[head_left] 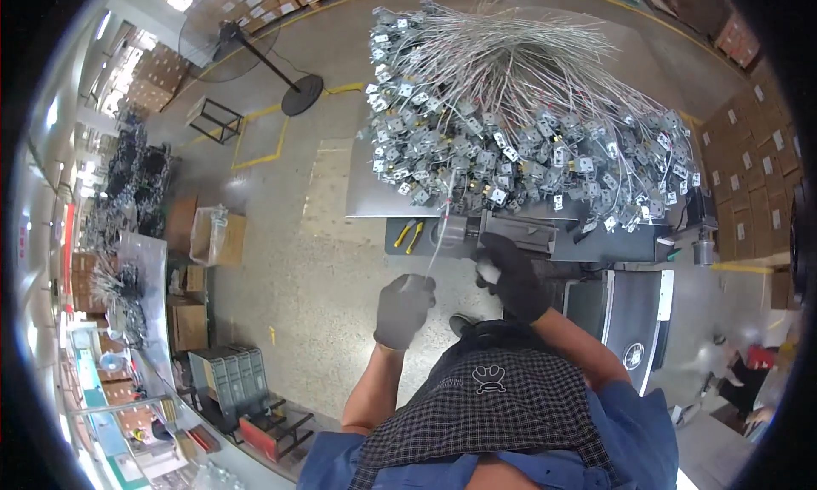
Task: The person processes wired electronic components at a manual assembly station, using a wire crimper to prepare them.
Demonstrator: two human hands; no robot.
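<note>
My left hand, in a grey work glove, is closed around the lower end of a thin pale cable. From there the cable runs up toward the near edge of a big heap of metal brackets with long wires. My right hand, in a dark glove, has its fingers curled beside the bench machine. A whitish patch shows at its fingertips; whether that is an object is unclear. Yellow-handled pliers lie on the dark bench surface just beyond my left hand.
Many silvery wires fan out across the metal table. A standing fan is at the far left, and stacked cartons line the right. A crate stands at the lower left. Another person is at the right edge.
</note>
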